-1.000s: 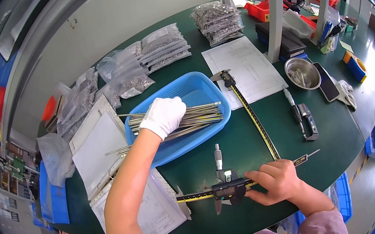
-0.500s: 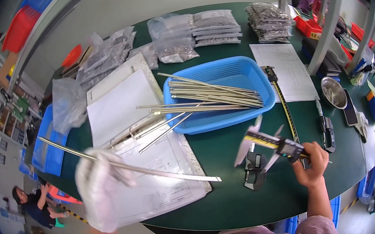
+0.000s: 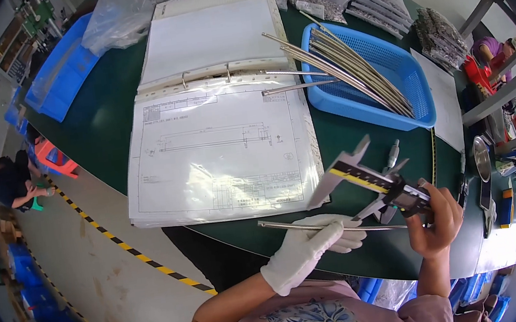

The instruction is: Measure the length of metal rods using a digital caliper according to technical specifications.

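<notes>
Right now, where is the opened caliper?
In the head view, the opened caliper is right of centre, in the right hand, pictured just above the held rod.

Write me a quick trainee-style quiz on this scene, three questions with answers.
1. What does the gloved left hand hold: (a) a thin metal rod, (b) a bowl, (c) a plastic bag?
2. True or false: the blue basket stands left of the open binder.
3. Fill in: the bare right hand holds a measuring ____.

Key: 1 a; 2 false, it stands to the right; 3 caliper.
</notes>
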Tool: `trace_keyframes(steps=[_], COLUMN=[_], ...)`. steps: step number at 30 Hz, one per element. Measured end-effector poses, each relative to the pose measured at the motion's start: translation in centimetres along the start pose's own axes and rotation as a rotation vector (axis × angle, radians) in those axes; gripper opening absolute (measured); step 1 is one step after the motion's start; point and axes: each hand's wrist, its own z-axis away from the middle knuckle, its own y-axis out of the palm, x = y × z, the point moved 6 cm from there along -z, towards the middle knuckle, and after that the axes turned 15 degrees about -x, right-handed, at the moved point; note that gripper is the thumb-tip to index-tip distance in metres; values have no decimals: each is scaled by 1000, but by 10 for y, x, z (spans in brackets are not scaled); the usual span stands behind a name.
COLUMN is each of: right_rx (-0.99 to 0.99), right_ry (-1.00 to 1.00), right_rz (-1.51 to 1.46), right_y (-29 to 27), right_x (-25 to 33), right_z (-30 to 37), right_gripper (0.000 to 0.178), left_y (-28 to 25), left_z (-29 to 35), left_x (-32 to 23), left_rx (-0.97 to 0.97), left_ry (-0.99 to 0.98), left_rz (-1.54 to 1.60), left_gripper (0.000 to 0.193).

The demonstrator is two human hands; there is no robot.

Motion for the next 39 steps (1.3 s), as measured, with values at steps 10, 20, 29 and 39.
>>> trace_keyframes(steps=[10, 20, 29, 39], right_rx=[171, 179, 199, 177], right_ry=[-64, -71, -76, -148], right_rz=[-81, -94, -82, -31], right_y=[33, 41, 42, 38], right_x=[25, 23, 23, 26], right_z=[8, 12, 11, 8], right_gripper=[36, 35, 36, 38], left_y=[1, 0, 0, 0], left_z=[-6, -7, -8, -10], left_x=[20, 21, 22, 21], left_rx=[5, 22, 17, -30], left_ry=[-40, -55, -57, -63], left_rz=[120, 187, 161, 154], left_gripper=[32, 32, 32, 29])
